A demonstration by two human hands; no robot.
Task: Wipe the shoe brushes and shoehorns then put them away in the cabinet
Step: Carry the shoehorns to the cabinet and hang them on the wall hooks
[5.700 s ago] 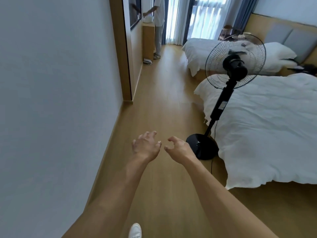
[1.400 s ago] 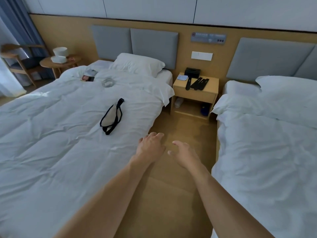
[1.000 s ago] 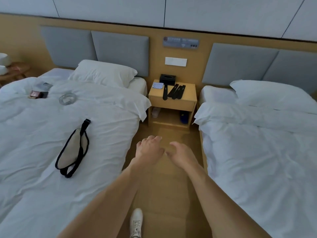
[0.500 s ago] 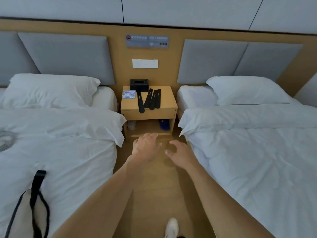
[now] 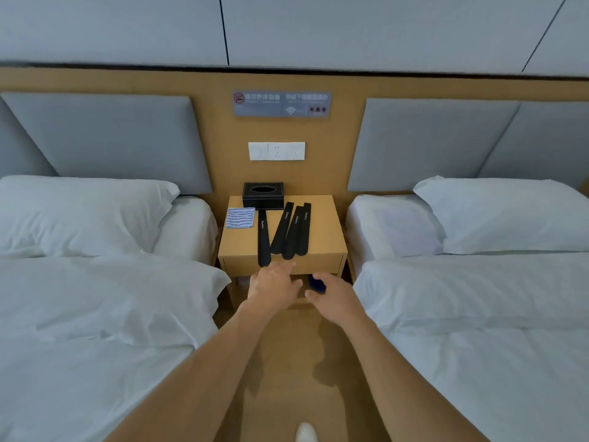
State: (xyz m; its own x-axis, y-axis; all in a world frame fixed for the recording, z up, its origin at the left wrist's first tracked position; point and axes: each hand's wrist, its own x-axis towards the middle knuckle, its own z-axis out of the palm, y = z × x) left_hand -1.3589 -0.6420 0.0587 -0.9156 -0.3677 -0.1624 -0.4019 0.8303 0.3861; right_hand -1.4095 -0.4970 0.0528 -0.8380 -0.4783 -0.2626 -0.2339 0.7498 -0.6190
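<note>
Twin beds [image 5: 95, 314] (white linen), wooden nightstand [image 5: 322, 237]

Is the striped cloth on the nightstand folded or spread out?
Folded. The striped cloth lies flat as a small neat square at the nightstand's back left corner, beside the tissue box. Neither hand touches it.

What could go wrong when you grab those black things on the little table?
The black shoehorns lie packed side by side, so lifting one may drag another along. One pokes over the nightstand front edge, close to the left hand; a bump might tip it onto the floor.
</note>
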